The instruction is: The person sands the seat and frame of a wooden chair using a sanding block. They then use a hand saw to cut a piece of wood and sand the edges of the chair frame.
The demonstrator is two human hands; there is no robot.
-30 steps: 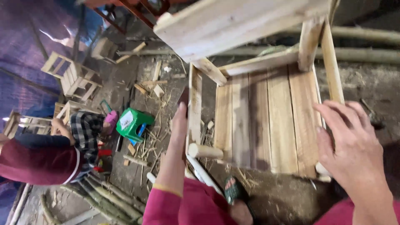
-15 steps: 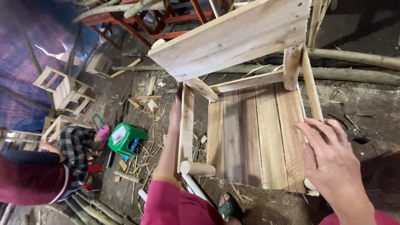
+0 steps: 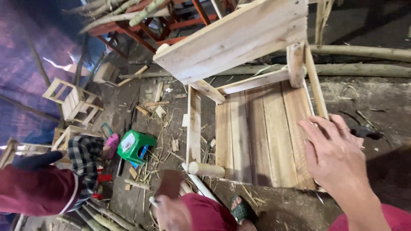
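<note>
Pale wooden chair (image 3: 257, 128) lying tipped on the dirt floor (image 3: 376, 98), seat planks facing up. Right hand (image 3: 338, 158) spread flat on the seat's edge, steadying, not gripping. Left hand (image 3: 171, 205) blurred, low near the chair leg (image 3: 205, 169); grip impossible to tell. Probably mid-assembly; next, bracing the frame firmly.

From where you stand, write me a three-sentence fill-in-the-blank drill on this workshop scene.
1. The right hand rests on the slatted seat of a wooden ____.
2. The small plastic stool on the littered floor is ____.
3. The left hand, low in the view, looks motion-____.

Missing words: chair; green; blurred
</note>
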